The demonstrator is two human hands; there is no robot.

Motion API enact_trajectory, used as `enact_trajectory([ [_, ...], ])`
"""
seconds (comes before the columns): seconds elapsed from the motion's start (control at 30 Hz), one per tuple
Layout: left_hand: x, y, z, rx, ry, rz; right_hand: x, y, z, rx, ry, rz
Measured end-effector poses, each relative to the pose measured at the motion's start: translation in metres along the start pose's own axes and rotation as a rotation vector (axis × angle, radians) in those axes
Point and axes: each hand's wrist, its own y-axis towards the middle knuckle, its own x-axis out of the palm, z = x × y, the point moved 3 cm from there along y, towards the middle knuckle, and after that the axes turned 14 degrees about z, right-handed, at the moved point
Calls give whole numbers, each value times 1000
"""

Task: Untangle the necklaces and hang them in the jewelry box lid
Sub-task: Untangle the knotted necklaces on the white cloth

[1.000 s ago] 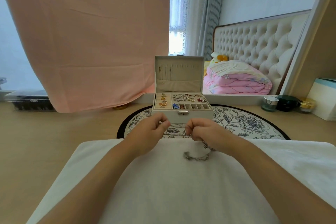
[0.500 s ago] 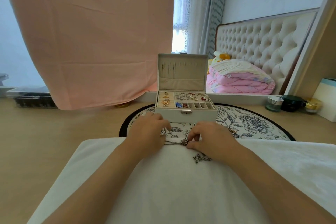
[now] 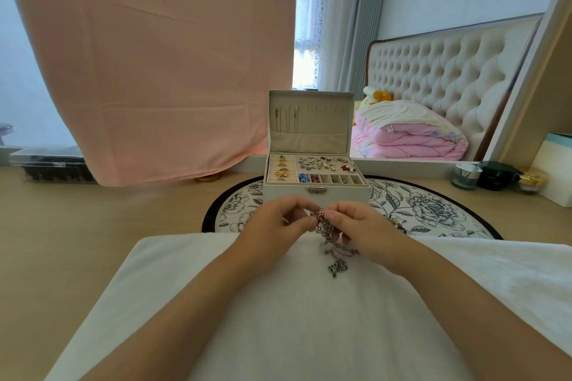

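Setting: home bedroom, dressing area. Evidence: bed with cream tufted headboard (image 3: 445,71); folded pink quilt (image 3: 408,136) on it, plush toy (image 3: 376,96) behind the quilt; grey curtains (image 3: 346,18) at a bright window; peach cloth (image 3: 148,49) hanging at left. Wooden bench (image 3: 62,241) carries an open jewelry box (image 3: 312,164) on a round floral mat (image 3: 427,207), cosmetic jars (image 3: 495,178) at right, white towel (image 3: 309,318) in front.

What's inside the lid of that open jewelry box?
A few thin necklaces hang at the left of the jewelry box lid; the rest of the row looks bare. A pocket runs below; its contents are hidden.
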Motion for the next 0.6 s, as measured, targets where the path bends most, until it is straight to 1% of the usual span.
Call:
enact_trajectory([
  [0.13,-6,2,0,10,-18,77,-1,-4,-6,1,179,-3],
  [0.27,-4,-1,2,75,0,78,-2,-5,-8,7,146,26],
  [0.37,-2,-1,2,69,-20,94,-3,-6,-8,9,139,17],
  [0.43,0,-1,2,14,-58,83,-2,-7,-10,-5,109,-3],
  [0.53,4,-4,5,-108,-176,15,-2,-7,-12,-31,55,-13],
  [0.6,5,-4,5,-186,-230,-25,-2,-5,-13,-52,60,23],
])
